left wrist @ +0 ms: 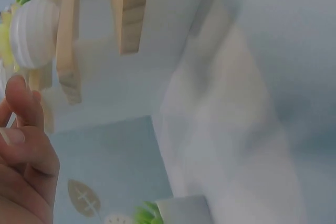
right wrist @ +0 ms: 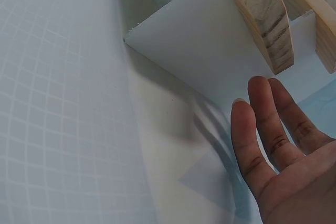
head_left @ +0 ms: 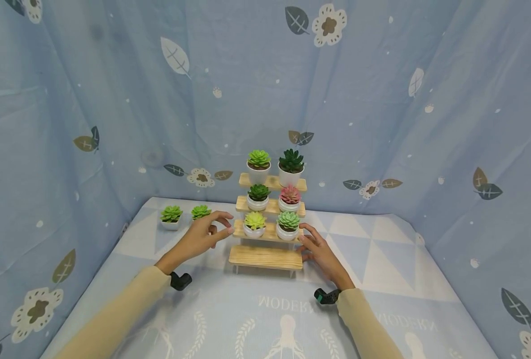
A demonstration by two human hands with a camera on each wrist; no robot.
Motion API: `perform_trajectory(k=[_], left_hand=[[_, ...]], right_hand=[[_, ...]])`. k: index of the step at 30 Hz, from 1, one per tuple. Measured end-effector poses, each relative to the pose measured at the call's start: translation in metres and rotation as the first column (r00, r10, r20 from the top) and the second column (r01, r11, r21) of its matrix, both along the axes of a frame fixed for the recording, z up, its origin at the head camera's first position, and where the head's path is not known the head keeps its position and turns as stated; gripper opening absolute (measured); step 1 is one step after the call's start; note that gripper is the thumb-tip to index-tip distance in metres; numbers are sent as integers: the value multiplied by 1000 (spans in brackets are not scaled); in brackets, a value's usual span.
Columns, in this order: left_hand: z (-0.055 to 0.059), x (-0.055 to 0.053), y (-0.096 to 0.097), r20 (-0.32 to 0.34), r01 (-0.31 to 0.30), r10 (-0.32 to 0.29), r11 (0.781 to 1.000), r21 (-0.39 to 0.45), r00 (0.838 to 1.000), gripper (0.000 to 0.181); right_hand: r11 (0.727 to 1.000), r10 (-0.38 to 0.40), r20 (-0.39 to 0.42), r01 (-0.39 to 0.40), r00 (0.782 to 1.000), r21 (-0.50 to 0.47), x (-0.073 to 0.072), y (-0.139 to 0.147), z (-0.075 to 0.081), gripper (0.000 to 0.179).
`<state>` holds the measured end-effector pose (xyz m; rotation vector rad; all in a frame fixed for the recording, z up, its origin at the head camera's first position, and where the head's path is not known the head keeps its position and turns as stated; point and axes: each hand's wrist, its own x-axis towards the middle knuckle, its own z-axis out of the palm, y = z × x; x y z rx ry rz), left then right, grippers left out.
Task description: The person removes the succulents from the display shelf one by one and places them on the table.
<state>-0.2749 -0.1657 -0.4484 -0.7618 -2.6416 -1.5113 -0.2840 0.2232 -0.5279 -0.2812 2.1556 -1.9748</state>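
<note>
A tiered wooden stand (head_left: 265, 257) holds small potted succulents on its upper three steps; the lowest step is bare. On the third step are a yellow-green succulent (head_left: 255, 224) and a pale green one (head_left: 288, 225). A dark green plant (head_left: 258, 197) and a pink one (head_left: 289, 197) share the step above. My left hand (head_left: 204, 233) hovers at the stand's left side, fingers loosely bent, thumb tip close to the third step's end. At the opposite end is my right hand (head_left: 321, 252), its fingers extended beside the board ends. Neither hand holds anything.
Two more succulents stand on the table to the left: one in a white pot (head_left: 171, 218), another (head_left: 201, 213) partly hidden behind my left hand. On the top step sit a bright green plant (head_left: 259, 164) and a dark green one (head_left: 290, 167). Behind hangs a blue curtain (head_left: 265, 89).
</note>
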Motion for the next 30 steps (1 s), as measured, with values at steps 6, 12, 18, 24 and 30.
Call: perform_trajectory(k=[6,12,18,24,30], left_hand=[[-3,3,7,4,39,-39,999,25,999,48],[-7,2,15,-43,46,-46,999,-1,998,59],[-8,1,21,-95,58,-56,998,16,994,59],[-9,1,26,-134,36,-38,999,-19,990,62],[-9,-1,30,-198,-17,7,999,-52,980,62]], right_hand=[[1000,-6,2,6,1000,-7,0,0,-1,50],[1000,-14,14,14,1000,-11,-1,0,-2,50],[1000,-16,16,17,1000,-22,-1,-1,-2,50],[1000,-8,3,8,1000,-15,0,-1,0,50],[1000,-17,9,17,1000,-14,1,-2,2,50]])
